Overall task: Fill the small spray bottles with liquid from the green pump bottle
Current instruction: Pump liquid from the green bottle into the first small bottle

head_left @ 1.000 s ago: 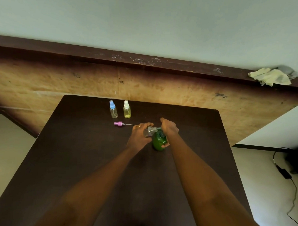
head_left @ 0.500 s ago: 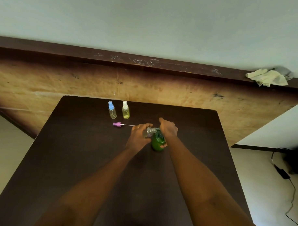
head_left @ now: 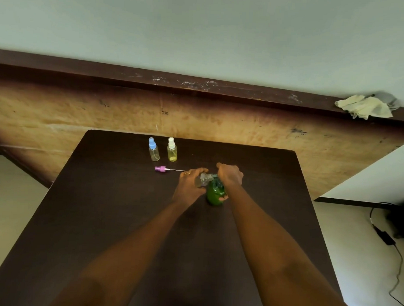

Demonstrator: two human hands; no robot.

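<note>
The green pump bottle (head_left: 214, 194) is being stood upright on the dark bench (head_left: 125, 219), near its middle. It is being held from above by the right hand (head_left: 230, 176). The pump top is being covered by the curled grip, and the thumb is being pressed on the bottle's side.

Just left of the green pump bottle, a small clear bottle (head_left: 203, 179) is being held in the left hand (head_left: 190, 184). It is tilted, with its open mouth up by the pump's spout. The grip is being wrapped round it. A ring (head_left: 186, 173) is being worn on one finger.

Further left of the green pump bottle, a pink spray top (head_left: 160, 168) is lying flat, its thin tube pointing at the left hand.

Behind the green pump bottle and to its left, two small bottles are standing side by side: a blue-capped bottle (head_left: 153, 150) that looks clear, and a white-capped bottle (head_left: 172, 150) that looks yellow.

Far behind and to the right, a pale cloth (head_left: 363, 108) is lying on a wooden ledge (head_left: 198, 85). To the right, a black cable (head_left: 384, 234) is lying on the floor.
</note>
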